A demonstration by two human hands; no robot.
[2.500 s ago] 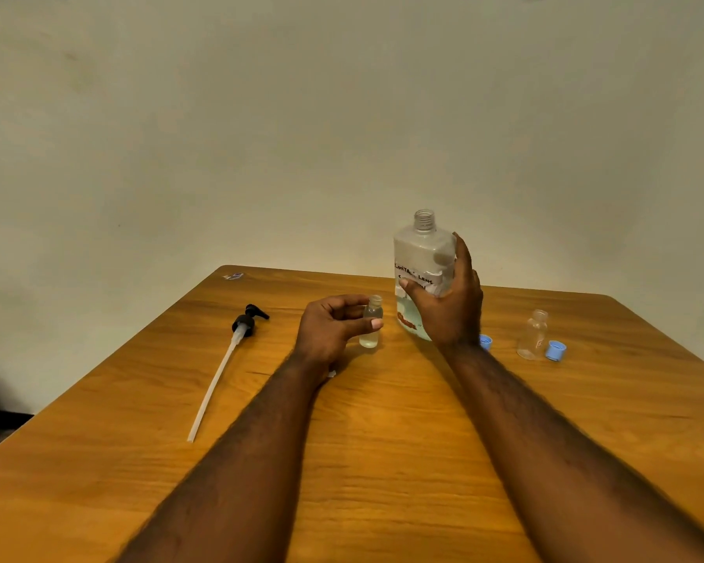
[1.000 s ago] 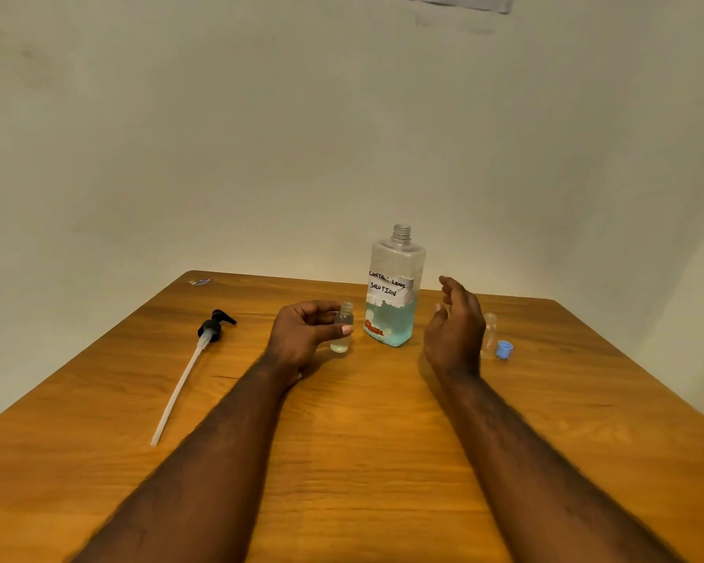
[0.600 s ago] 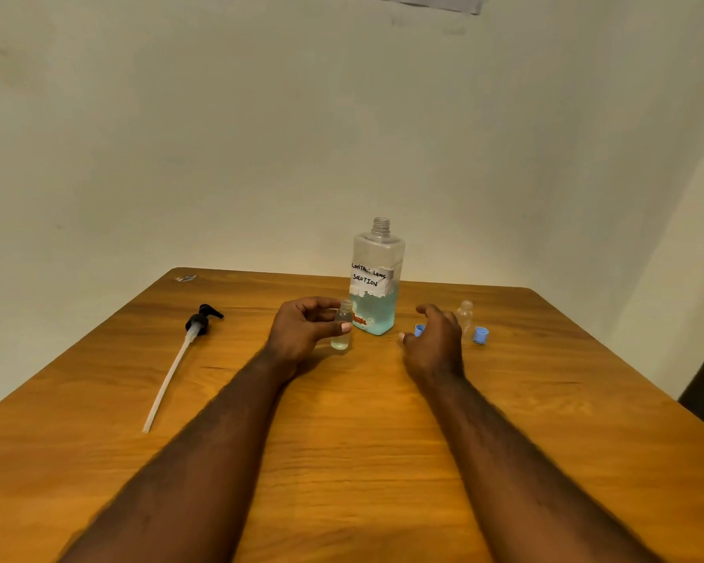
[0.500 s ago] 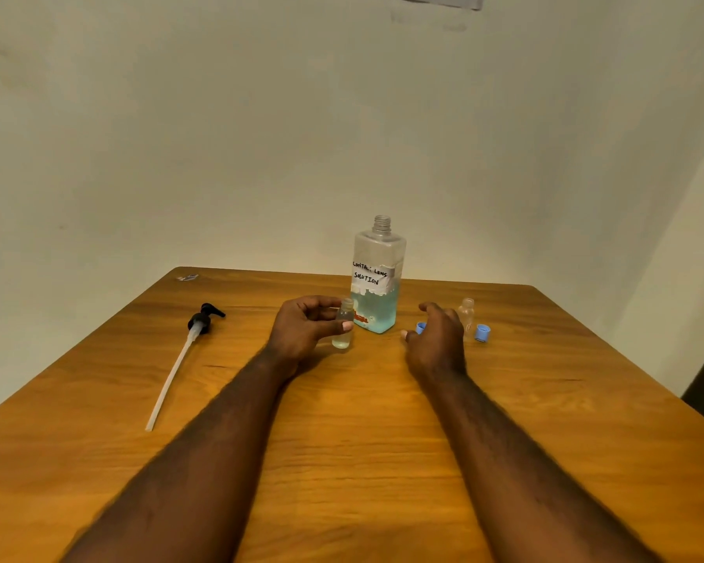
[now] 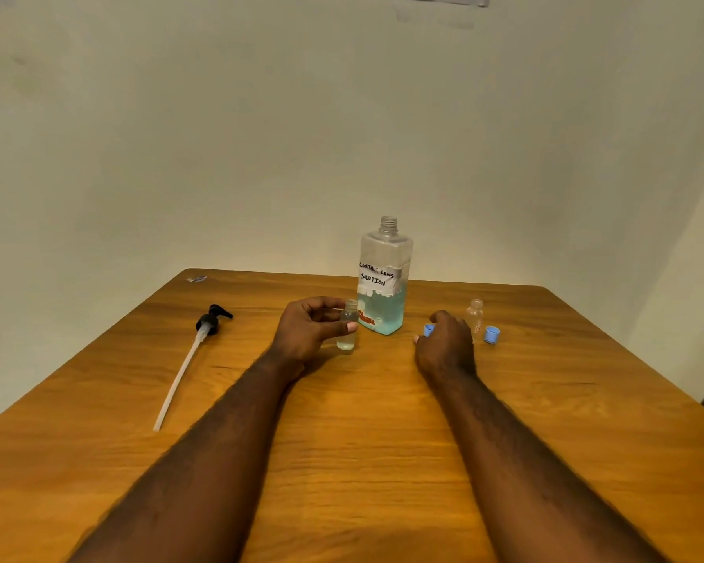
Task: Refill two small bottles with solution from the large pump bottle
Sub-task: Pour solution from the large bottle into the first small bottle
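The small clear plastic bottle (image 5: 348,327) stands uncapped on the wooden table (image 5: 362,440) with a little pale liquid in its bottom. It is right where it was two seconds back, and the left hand (image 5: 311,333) keeps its thumb and fingers curled round it.

What has changed is behind it. The large clear square bottle (image 5: 385,278) was lifted in the right hand then — now it stands upright and free on the table, just beyond the small one. Its neck is open, blue-green solution fills its lower part, and a hand-lettered white label ends in "lens solution".

The right hand (image 5: 444,347) has let it go and dropped to the table on its right, fingers curled down at a small blue cap (image 5: 428,329). Whether they pinch it or only touch it I cannot tell.

Just past that hand stand a second small clear bottle (image 5: 474,314) and a second blue cap (image 5: 491,334) beside it. Well off to the left lies the black pump head (image 5: 214,316) with its long white tube (image 5: 179,375).
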